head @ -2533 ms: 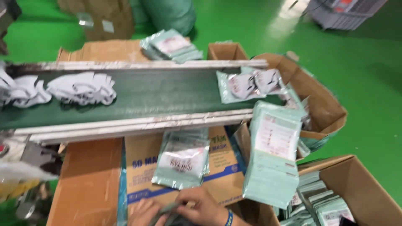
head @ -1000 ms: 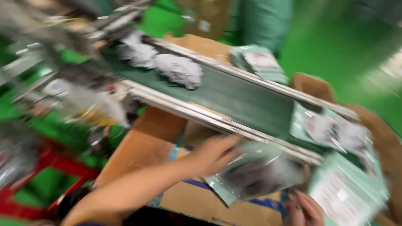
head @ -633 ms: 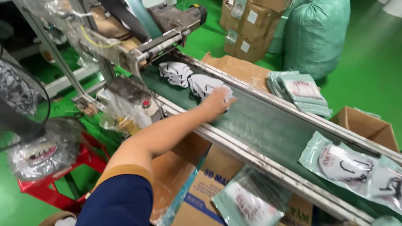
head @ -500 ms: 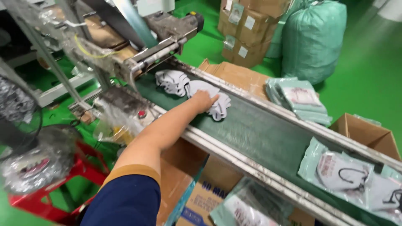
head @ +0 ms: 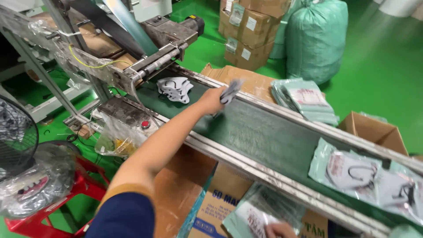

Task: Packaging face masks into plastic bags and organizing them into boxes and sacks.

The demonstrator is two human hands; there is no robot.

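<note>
My left hand [head: 211,100] reaches across the green conveyor belt [head: 264,130] and is closed on a small bunch of white face masks [head: 230,91], held just above the belt. A second pile of white masks [head: 176,89] lies on the belt to its left, near the machine's outlet. Only the top of my right hand [head: 277,230] shows at the bottom edge. It grips the lower end of a clear printed pouch [head: 260,211] below the belt's near rail.
Filled pouches [head: 352,169] lie on the belt at right. A stack of pouches [head: 304,99] rests on cardboard behind the belt. An open carton [head: 374,130], stacked boxes [head: 249,31], a green sack [head: 315,39], the packing machine [head: 167,33], a fan [head: 15,136] and a red stool [head: 66,207] surround it.
My left hand swung from the pouch up to the belt, closed on one mask pile and lifted it to the right. The pouch stayed low with my right hand.
</note>
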